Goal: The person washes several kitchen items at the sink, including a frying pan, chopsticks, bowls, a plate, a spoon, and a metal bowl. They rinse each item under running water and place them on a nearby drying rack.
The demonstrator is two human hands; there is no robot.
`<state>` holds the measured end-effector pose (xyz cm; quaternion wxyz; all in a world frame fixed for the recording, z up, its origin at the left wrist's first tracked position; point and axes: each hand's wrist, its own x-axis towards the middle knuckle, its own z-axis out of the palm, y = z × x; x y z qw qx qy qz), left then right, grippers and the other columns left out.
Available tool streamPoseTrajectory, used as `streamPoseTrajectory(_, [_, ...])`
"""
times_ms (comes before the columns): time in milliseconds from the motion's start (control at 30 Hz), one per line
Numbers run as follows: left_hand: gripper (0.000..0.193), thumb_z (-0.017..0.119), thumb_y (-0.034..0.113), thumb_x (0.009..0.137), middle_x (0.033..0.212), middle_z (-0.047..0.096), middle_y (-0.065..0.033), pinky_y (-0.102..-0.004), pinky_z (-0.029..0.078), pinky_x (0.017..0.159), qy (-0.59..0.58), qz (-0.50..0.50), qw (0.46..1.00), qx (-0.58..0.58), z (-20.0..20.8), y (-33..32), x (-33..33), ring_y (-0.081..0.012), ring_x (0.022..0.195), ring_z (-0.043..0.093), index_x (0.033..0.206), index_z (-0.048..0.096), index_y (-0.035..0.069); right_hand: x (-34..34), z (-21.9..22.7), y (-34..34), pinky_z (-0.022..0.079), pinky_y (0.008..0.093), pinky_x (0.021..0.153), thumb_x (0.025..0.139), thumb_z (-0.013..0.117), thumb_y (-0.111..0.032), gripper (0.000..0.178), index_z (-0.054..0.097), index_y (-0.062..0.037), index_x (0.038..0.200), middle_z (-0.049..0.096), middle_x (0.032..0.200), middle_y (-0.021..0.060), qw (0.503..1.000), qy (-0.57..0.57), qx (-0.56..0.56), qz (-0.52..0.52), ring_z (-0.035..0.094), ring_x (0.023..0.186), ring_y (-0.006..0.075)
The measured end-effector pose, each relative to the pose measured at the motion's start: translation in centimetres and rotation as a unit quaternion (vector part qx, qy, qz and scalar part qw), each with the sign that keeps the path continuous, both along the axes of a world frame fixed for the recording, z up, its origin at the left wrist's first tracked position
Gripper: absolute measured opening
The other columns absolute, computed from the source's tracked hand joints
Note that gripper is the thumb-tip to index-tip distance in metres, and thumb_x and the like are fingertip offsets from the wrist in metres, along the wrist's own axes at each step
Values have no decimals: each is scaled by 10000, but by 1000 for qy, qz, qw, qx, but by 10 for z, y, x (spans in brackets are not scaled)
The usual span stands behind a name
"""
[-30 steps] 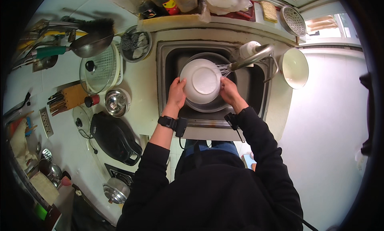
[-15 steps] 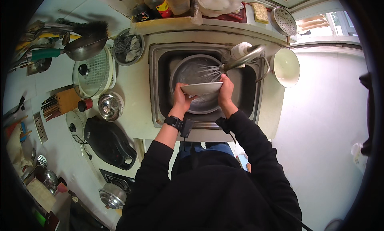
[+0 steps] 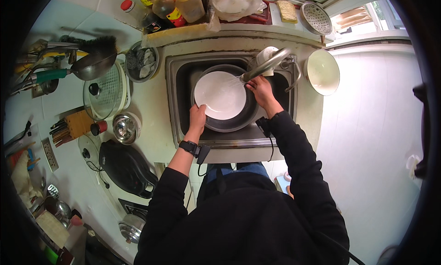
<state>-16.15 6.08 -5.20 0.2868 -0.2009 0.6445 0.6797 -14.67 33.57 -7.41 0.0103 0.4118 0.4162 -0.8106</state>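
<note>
A round white plate [image 3: 219, 96] faces up over a grey metal basin [image 3: 248, 116] in the sink. My left hand [image 3: 198, 118] grips the plate's near-left rim, thumb on top. At the opposite side, just under the faucet [image 3: 268, 65], my right hand [image 3: 262, 91] has its fingers closed on the rim, partly hidden by the spout. Water streams from the spout onto the plate.
The steel sink rim [image 3: 171, 104] surrounds the basin. A pale bowl [image 3: 322, 72] stands right of the sink. On the left are a scrubber bowl [image 3: 142, 61], a shiny steel bowl [image 3: 126, 128] and a black appliance [image 3: 124, 168]. Bottles [image 3: 165, 8] line the back ledge.
The plate has turned from nearly edge-on to face up, under the water. My left hand has shifted left and down along its rim; my right hand has moved slightly up.
</note>
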Motion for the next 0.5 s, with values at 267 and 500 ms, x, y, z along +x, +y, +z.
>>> streamPoseTrajectory(267, [390, 451, 105, 871, 1093, 671, -169, -334, 466, 883, 8, 12, 995, -103, 1, -14, 7, -257, 1016, 634, 1196, 574, -74, -4, 1, -15, 502, 244, 664, 985, 582, -261, 287, 618, -5, 1111, 660, 835, 59, 996, 41, 35, -65, 614, 699, 130])
streamPoseTrajectory(500, [393, 470, 87, 860, 1111, 663, -218, -373, 488, 879, 177, -63, 962, -199, 12, -15, 18, -335, 1037, 641, 1216, 563, -49, 11, -1, -8, 497, 251, 731, 979, 578, -222, 329, 558, -16, 1235, 655, 984, 81, 994, 84, 55, 35, 609, 816, 128])
